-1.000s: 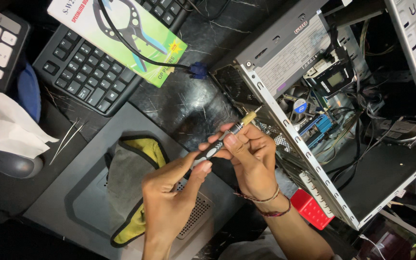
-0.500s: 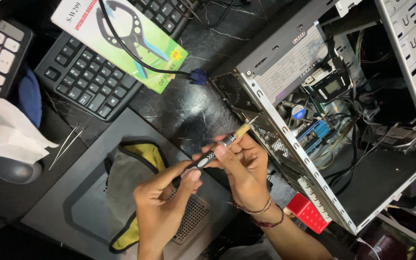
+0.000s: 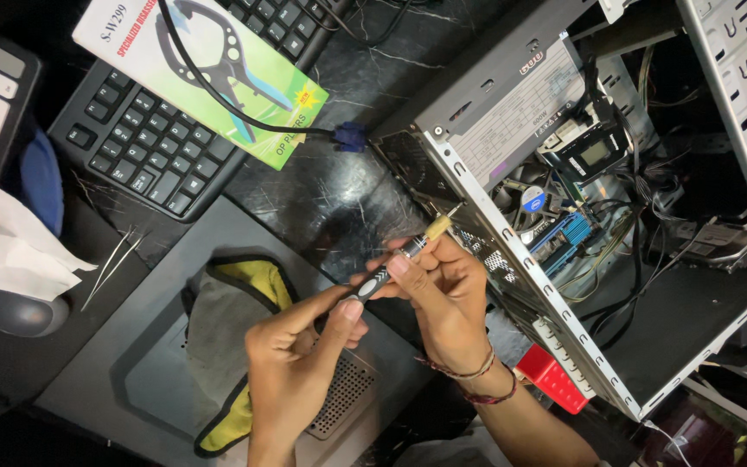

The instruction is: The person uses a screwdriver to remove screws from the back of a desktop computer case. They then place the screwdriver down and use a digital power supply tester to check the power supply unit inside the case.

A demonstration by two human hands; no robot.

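Both hands hold a slim black and grey screwdriver (image 3: 388, 270) with a pale yellow collar near its tip. My left hand (image 3: 297, 346) pinches the rear end of its handle between thumb and fingers. My right hand (image 3: 444, 294), with thread bracelets at the wrist, grips the front part near the tip. The tip points up and right, close to the metal edge of an open computer case (image 3: 512, 242) lying on its side. Inside the case I see cables, a blue heatsink and a power supply (image 3: 520, 112).
A black keyboard (image 3: 144, 151) lies at the upper left with a green packaged tool (image 3: 209, 65) and a black cable on it. A grey side panel (image 3: 157, 346) holds a yellow and grey cloth (image 3: 218, 329). A calculator, white tissue, mouse and a red object (image 3: 551, 380) lie around.
Both hands with the screwdriver have stayed together in front of the case edge. The view has drifted slightly, and the tip sits a little closer to the case frame.
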